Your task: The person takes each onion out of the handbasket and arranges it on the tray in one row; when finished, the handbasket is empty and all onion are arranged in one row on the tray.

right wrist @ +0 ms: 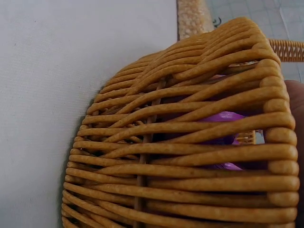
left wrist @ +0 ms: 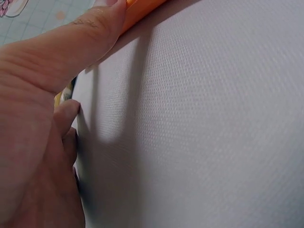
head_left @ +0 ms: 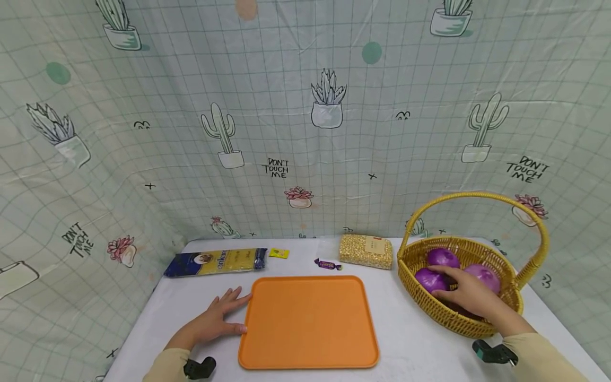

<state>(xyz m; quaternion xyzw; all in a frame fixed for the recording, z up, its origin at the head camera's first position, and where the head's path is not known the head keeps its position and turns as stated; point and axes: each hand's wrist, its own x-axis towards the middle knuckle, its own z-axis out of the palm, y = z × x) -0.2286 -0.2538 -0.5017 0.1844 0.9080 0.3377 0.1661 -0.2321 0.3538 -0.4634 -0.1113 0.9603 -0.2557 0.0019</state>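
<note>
An orange tray (head_left: 307, 323) lies flat on the white table. My left hand (head_left: 212, 321) is at its left side with fingers spread, its thumb and index fingertip touching the rim. In the left wrist view, the thumb (left wrist: 71, 45) meets the tray edge (left wrist: 142, 12). On the right stands a yellow wicker basket (head_left: 470, 329) holding purple onions. Inside it, my right hand (head_left: 465, 292) grips the front-left onion (head_left: 428, 278) between thumb and fingers. Another onion (head_left: 444, 257) sits behind, and a paler one (head_left: 484, 276) is to the right. Basket weave hides most of the right hand in the right wrist view.
Behind the tray lie a blue-and-yellow packet (head_left: 217, 262), a small yellow packet (head_left: 279, 253), a purple wrapped candy (head_left: 328, 264) and a bag of yellow kernels (head_left: 366, 251). The basket's tall handle (head_left: 477, 195) arches above it. A patterned curtain (head_left: 305, 132) hangs behind the table.
</note>
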